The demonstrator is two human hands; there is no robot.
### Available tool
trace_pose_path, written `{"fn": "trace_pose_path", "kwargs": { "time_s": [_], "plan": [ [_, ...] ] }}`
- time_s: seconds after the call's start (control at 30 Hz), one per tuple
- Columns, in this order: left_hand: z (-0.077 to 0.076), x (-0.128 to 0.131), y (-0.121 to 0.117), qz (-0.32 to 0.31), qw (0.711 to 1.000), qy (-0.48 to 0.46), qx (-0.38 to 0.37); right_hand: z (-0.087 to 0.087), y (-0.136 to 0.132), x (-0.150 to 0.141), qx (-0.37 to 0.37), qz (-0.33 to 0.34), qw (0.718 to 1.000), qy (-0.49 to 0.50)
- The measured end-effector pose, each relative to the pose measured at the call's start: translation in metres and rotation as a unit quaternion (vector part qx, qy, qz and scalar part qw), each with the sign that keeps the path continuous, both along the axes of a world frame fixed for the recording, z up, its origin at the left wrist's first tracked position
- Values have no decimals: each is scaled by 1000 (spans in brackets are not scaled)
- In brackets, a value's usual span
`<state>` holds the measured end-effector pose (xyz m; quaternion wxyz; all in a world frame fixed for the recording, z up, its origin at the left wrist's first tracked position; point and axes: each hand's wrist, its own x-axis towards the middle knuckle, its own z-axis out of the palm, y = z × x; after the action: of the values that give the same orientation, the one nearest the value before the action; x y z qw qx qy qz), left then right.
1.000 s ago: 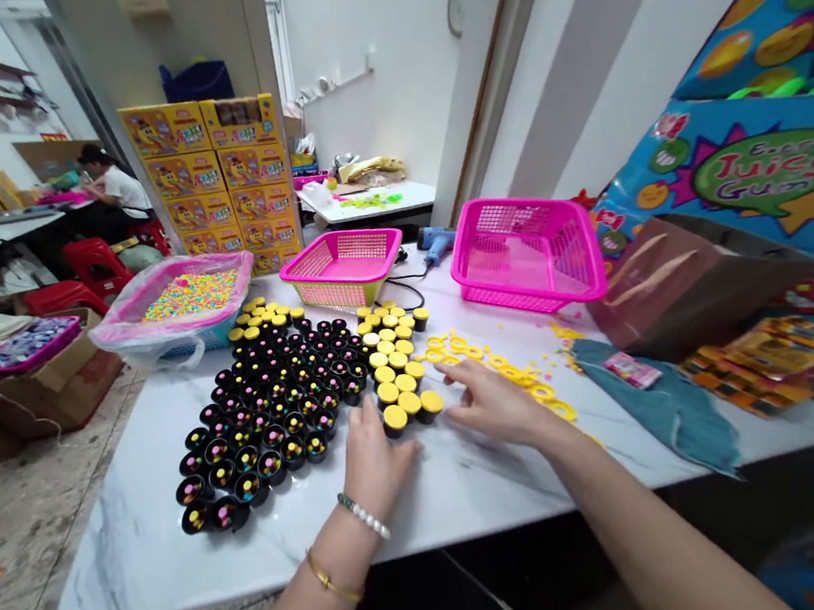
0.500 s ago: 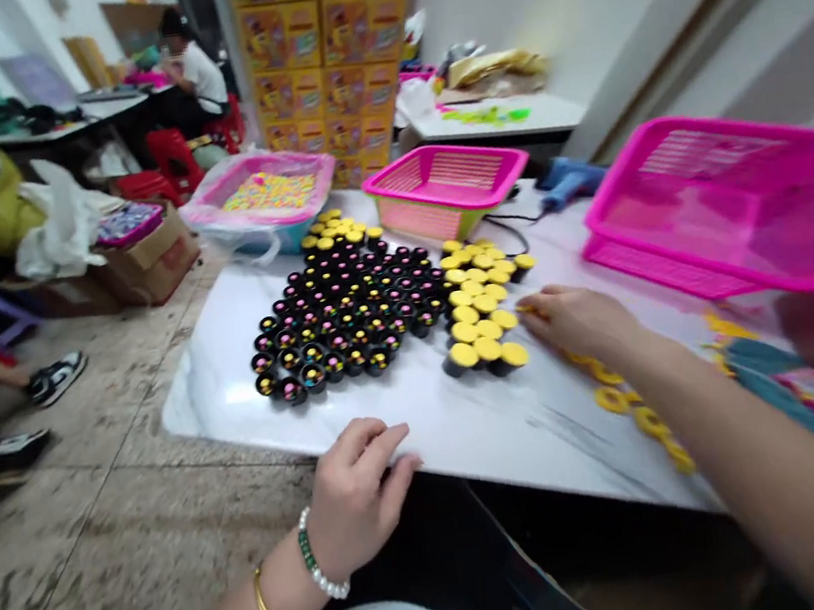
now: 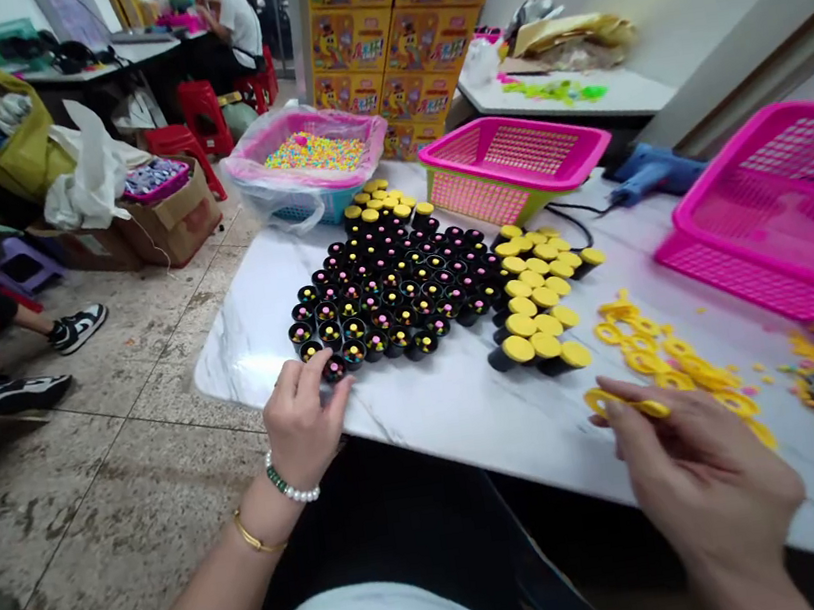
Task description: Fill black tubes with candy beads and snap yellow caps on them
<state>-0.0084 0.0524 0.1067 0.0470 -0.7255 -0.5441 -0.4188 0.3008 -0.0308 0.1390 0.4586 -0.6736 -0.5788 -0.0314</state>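
Note:
My left hand (image 3: 306,420), wearing a bead bracelet and a gold bangle, is at the near left corner of a group of small black cups (image 3: 390,292). Its thumb and forefinger close around one black cup (image 3: 335,368) that stands on the table. Colourful beads show inside the open cups. My right hand (image 3: 691,467) pinches a yellow ring-shaped lid (image 3: 603,404) with a tab, above the table's front edge. More yellow rings (image 3: 646,357) lie loose beyond it. Cups topped with flat yellow discs (image 3: 534,297) stand between the hands, farther back.
A lined basket of colourful beads (image 3: 314,151), a pink and green basket (image 3: 515,159) and a larger pink basket (image 3: 780,212) stand behind the cups. A blue heat-gun-like tool (image 3: 657,171) lies between the baskets. Stacked yellow cartons (image 3: 408,42) and a seated person (image 3: 238,21) are farther off.
My right hand has come back towards me from beside the yellow-topped cups, now showing a yellow ring lid. My left hand has moved forward to a black cup. The view has shifted.

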Motion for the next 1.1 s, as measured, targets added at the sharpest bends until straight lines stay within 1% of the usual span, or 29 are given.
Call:
{"fn": "trace_pose_path", "kwargs": {
  "time_s": [0.07, 0.13, 0.23, 0.3, 0.37, 0.43, 0.5, 0.57, 0.67, 0.7, 0.73, 0.8, 0.9, 1.0, 1.1],
  "plan": [
    [-3, -2, 3, -17, 999, -14, 39, -3, -4, -18, 3, -1, 1000, 26],
    [-1, -3, 4, -30, 996, -25, 74, -6, -6, -32, -8, 11, 997, 70],
    [9, 0, -4, -40, 992, -44, 115, -9, -9, -47, -47, 27, 989, 136],
    [17, 9, -14, -73, 989, -60, 109, -7, -9, -55, -91, 41, 979, 175],
    [22, 20, -26, -133, 986, -78, 66, -1, -7, -64, -147, 60, 961, 224],
    [21, 31, -34, -174, 980, -91, 12, 4, -1, -72, -198, 82, 931, 294],
    [15, 40, -36, -174, 980, -91, -36, 7, 9, -78, -227, 108, 892, 376],
    [9, 44, -34, -164, 979, -90, -75, 8, 19, -83, -246, 138, 846, 453],
    [6, 47, -28, -181, 971, -104, -115, 8, 32, -92, -282, 179, 775, 537],
    [7, 48, -27, -193, 967, -109, -126, 7, 36, -95, -291, 186, 759, 552],
    [8, 48, -27, -206, 962, -114, -137, 7, 39, -97, -296, 187, 750, 561],
    [9, 50, -28, -225, 952, -130, -160, 6, 43, -101, -297, 178, 747, 567],
    [9, 53, -28, -232, 941, -157, -187, 5, 47, -103, -310, 167, 750, 559],
    [8, 53, -27, -230, 940, -167, -188, 5, 50, -105, -313, 166, 748, 562],
    [13, 51, -25, -229, 943, -158, -180, 8, 55, -106, -315, 167, 731, 581]
  ]
}}
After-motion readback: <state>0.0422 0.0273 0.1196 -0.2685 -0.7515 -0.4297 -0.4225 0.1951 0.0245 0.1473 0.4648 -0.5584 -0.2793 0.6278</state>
